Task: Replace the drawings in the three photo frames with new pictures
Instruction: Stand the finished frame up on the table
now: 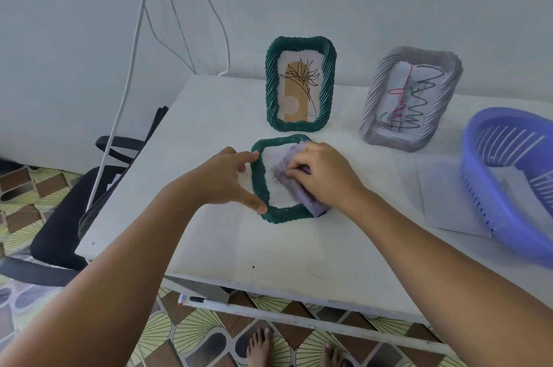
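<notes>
Hands meet over the green woven frame (270,215) lying flat near the middle of the white table (209,247). The left hand (223,179) steadies it, forefinger hooked on the far left corner and thumb pressed against the near left edge, so its fingers brace the rim without closing round it. The right hand (324,175) has its fingers curled down on a lilac cloth (311,205), which lies bunched under the palm and spills over the frame's right edge. The pale pane left of that grip carries a grey smear; whether it is glass or bare backing, I cannot tell.

My reading is that the step in hand is wiping this frame's pane, either before a new picture goes in or after one has. The next move probably calls for lifting the cloth clear, then turning the frame over to reach its back, with the left hand keeping it from sliding.

Beyond the hands, a second green frame (300,83) stands upright and shows a printed line-drawn plant on a tan arch. Right of it, a grey frame (411,98) leans back and holds red and black scribbles, so it looks not yet changed. Right of the cloth hand, loose paper sheets (449,196) lie partly under a blue plastic basket (478,175).
</notes>
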